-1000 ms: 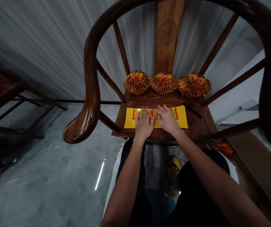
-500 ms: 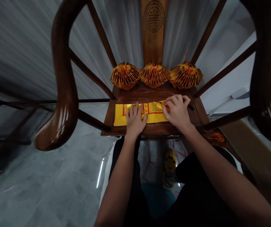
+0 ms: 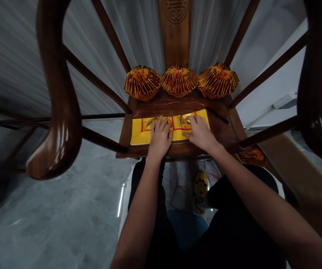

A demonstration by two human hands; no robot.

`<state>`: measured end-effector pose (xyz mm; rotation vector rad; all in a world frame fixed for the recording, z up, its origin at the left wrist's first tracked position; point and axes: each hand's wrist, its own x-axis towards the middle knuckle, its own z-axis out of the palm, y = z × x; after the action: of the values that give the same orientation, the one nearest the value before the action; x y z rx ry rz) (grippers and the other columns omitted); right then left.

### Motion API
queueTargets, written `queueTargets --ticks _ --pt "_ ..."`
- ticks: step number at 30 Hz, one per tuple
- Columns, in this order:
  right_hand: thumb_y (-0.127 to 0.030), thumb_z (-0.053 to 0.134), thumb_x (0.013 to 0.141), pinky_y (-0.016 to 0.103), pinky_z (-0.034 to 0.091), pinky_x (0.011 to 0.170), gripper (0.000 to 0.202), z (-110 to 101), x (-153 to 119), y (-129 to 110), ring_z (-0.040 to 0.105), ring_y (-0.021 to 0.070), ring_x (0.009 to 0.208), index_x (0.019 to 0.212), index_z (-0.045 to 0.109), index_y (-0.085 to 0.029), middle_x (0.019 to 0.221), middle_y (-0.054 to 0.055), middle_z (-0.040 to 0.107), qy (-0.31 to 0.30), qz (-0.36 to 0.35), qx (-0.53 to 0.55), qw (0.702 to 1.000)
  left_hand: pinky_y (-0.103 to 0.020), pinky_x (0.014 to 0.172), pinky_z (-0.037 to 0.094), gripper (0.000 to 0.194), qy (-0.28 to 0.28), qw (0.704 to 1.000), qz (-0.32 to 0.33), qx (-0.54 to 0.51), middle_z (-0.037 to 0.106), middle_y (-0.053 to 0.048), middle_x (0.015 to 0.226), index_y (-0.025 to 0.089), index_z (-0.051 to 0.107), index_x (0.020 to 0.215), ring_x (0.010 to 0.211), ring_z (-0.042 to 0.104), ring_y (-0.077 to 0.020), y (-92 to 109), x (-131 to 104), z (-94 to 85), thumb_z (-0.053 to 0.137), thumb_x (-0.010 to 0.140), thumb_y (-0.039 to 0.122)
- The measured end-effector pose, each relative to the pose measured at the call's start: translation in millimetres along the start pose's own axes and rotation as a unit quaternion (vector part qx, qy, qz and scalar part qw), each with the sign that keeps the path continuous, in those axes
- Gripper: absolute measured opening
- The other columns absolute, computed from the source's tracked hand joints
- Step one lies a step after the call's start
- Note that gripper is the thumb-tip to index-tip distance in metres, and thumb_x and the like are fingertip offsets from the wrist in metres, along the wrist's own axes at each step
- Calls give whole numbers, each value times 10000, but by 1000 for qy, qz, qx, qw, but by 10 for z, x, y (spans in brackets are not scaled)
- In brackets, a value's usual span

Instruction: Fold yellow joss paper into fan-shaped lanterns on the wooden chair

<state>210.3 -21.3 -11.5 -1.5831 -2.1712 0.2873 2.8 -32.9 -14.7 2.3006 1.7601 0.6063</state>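
Observation:
A strip of yellow joss paper [image 3: 137, 135], with red print and gold foil patches, lies lengthwise across the wooden chair seat [image 3: 161, 109]. It looks like a thin stack. My left hand [image 3: 159, 139] rests on its middle, palm down, fingers spread over the print. Toward the paper's right end, my right hand [image 3: 201, 135] touches it with bent, parted fingers; nothing shows in its grip. To the right of the paper lies a slim black stick, perhaps a pen [image 3: 218, 115].
Three pleated gold-and-orange paper bundles [image 3: 179, 81] line the back of the seat. Curved chair arms [image 3: 65, 123] rise on both sides. Another pleated bundle [image 3: 254, 157] sits low at right, beside a cardboard piece [image 3: 292, 164]. A yellow shoe [image 3: 200, 185] is below.
My right hand has moved left from the paper's right end, uncovering that end and more of the black stick. My left hand stays on the paper. The view has shifted slightly.

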Motion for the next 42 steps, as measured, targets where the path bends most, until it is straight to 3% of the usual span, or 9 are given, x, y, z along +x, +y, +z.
queueTargets --ticks 5,11,15,20,24,29,33,36,42 --pt "-330 858 858 604 499 1148 557 -32 86 67 629 402 1221 1331 612 -165 1224 181 673 -51 88 21 995 -614 1428 124 471 -25 998 17 -50 518 -101 1743 221 605 1558 1708 337 -309 154 -50 -36 490 1135 393" --pt "-134 808 697 489 586 1037 627 -115 260 140 685 282 1095 1277 581 -210 1223 107 649 -55 141 253 956 -731 1390 46 859 -66 996 33 -44 362 -104 1832 266 508 1658 1746 144 -444 429 -119 -29 773 948 671" --pt "-234 869 725 452 609 1019 598 -277 373 45 713 244 1052 1258 597 -236 1159 77 709 -56 51 449 890 -695 1398 127 767 15 999 -8 -50 545 -149 1713 243 503 1654 1671 390 -409 502 -50 104 764 993 530" --pt "-770 613 986 428 648 1030 605 -206 456 -207 714 250 1254 1422 590 -352 1588 72 599 -16 12 546 838 -542 1224 496 380 189 961 -167 -112 804 -219 1207 119 757 1207 1259 759 -369 331 67 167 541 1106 415" --pt "-802 371 1071 488 410 1348 780 147 447 -302 481 281 1604 1582 553 -241 1747 126 474 -54 6 428 902 -550 1208 503 409 303 900 -285 -130 778 -219 1261 119 737 1214 1302 719 -388 65 -10 44 629 1052 478" --pt "-510 343 1164 550 168 1441 631 414 285 -399 247 271 1741 1693 483 -197 1847 113 332 -128 -75 203 968 -679 1284 391 251 290 884 -356 -81 753 -168 1356 193 722 1164 1403 639 -401 -228 -191 -120 728 983 366" --pt "-460 431 1158 613 233 1418 630 429 166 -453 209 318 1751 1736 424 -209 1866 111 258 -118 -107 90 983 -594 1224 506 54 266 905 -320 -91 764 -135 1260 230 645 1011 1282 708 -339 -449 -298 -137 660 959 233" --pt "-422 444 1160 578 219 1432 639 435 120 -456 197 289 1754 1744 398 -165 1864 139 238 -94 -141 59 984 -491 1146 580 188 281 904 -304 -110 758 -100 1185 253 572 1011 1185 745 -275 -539 -371 -179 578 895 105" --pt "-326 425 1150 545 230 1439 610 540 107 -507 296 280 1726 1705 445 -74 1820 190 329 -85 -160 71 981 -529 1272 468 500 217 963 -151 -42 733 -96 1329 254 624 1156 1379 654 -280 -216 -278 -283 461 775 -26"
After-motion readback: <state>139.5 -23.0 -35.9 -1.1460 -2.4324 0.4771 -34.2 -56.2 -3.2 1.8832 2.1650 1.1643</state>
